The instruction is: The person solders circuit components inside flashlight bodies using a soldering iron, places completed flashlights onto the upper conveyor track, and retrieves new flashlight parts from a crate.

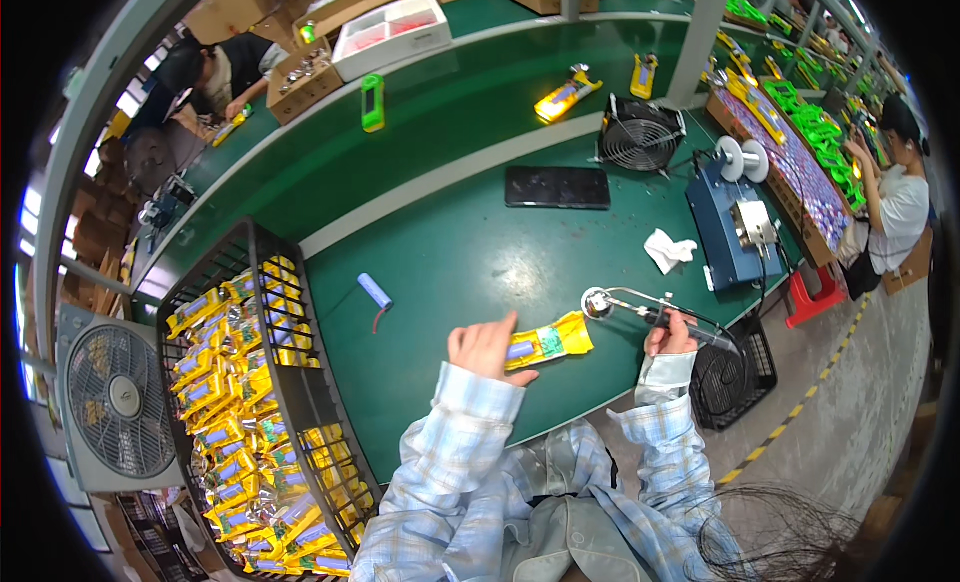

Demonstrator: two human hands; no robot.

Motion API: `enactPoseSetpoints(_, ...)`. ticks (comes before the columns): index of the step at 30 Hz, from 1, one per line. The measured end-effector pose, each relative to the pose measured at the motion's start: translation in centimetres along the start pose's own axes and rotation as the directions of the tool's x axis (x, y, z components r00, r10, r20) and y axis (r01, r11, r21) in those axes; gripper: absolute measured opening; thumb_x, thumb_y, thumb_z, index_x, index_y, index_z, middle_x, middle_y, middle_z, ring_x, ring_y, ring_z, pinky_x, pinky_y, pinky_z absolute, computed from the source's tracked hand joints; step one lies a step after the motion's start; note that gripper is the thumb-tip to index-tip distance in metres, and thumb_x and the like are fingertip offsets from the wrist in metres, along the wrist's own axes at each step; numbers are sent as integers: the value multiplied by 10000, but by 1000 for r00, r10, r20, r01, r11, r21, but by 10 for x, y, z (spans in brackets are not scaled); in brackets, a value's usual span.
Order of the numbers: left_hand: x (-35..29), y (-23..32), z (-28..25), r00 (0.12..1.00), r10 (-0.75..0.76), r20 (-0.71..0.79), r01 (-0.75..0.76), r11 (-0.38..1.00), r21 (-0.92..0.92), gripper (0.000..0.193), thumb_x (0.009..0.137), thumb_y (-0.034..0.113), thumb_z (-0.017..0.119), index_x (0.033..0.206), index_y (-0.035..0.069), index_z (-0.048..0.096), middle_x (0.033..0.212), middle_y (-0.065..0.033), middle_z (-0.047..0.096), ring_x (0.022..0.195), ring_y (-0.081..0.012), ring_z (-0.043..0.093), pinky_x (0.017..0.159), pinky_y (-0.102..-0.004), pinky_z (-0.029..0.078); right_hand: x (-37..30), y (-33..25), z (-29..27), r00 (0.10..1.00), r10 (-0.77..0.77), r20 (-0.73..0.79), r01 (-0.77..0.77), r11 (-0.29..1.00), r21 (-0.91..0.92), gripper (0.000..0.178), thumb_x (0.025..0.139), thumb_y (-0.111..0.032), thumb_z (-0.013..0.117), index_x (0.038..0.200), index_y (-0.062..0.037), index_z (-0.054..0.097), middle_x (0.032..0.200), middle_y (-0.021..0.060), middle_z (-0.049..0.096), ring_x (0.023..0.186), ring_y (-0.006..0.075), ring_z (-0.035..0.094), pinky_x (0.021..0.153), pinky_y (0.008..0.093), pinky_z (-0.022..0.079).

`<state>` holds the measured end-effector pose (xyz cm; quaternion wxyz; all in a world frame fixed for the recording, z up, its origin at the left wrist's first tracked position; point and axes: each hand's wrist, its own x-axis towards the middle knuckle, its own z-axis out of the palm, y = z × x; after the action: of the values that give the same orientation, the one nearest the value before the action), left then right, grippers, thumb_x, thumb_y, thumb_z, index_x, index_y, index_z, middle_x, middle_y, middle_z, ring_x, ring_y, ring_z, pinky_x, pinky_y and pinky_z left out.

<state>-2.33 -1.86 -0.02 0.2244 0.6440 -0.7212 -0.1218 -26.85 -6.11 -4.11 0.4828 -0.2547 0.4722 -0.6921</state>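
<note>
A yellow plastic casing [548, 344], with a blue cell and a green circuit board inside, lies on the green bench in front of me. My left hand [485, 350] is at its left end, with thumb and fingers on either side of it. In my right hand [672, 334] is a soldering iron [700, 334] with a thin metal feed tube running along it. The iron's tip points left at a round silver lamp head [597, 303] by the casing's right end. Contact between tip and lamp head is too small to make out.
A loose blue cell [374, 291] with a red lead lies left. The black crate [262, 322] holds several yellow casings. Beyond are a black phone [557, 188], a small fan [641, 136], crumpled tissue [669, 250] and a blue solder feeder [735, 227]. Co-workers sit at far left and right.
</note>
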Motion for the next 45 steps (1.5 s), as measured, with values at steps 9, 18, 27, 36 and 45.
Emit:
enactPoseSetpoints(9,100,-73,-27,976,-150,-156,129,982,-137,491,577,400,769,984,145,669,911,-69,614,897,-248,572,840,-411,367,22,22,0,996,-52,-74,53,999,11,179,895,-161,564,1021,-64,481,671,34,533,498,82,469,431,200,375)
enactPoseSetpoints(18,253,-204,-39,817,-454,-354,529,835,149,430,647,410,760,970,151,647,1012,-77,591,1013,-261,532,861,-415,343,28,35,-5,999,-49,4,50,989,-143,220,886,-120,589,1069,-41,496,699,40,540,506,67,474,421,196,375)
enactPoseSetpoints(27,250,-182,-89,732,-531,-426,527,839,-140,939,574,561,766,1331,130,416,1180,-95,562,1136,-257,488,971,-449,314,39,47,-14,999,-33,-15,30,982,-188,275,889,-147,589,1120,-49,476,664,38,533,469,67,461,378,186,344)
enactPoseSetpoints(36,31,-56,-334,877,79,-474,-225,939,-260,335,870,321,571,916,-2,647,775,-34,633,743,-98,569,706,-245,438,63,62,-31,1000,8,-1,-8,923,-384,355,894,-419,555,853,-69,601,584,15,555,397,84,466,356,210,340)
enactPoseSetpoints(45,-256,-109,-323,895,-441,-71,434,897,-87,300,718,173,752,975,43,668,904,-82,659,822,-175,616,740,-304,485,95,72,-44,996,90,-20,-91,924,-372,323,863,-421,608,850,-98,594,632,-8,554,457,54,452,387,190,323)
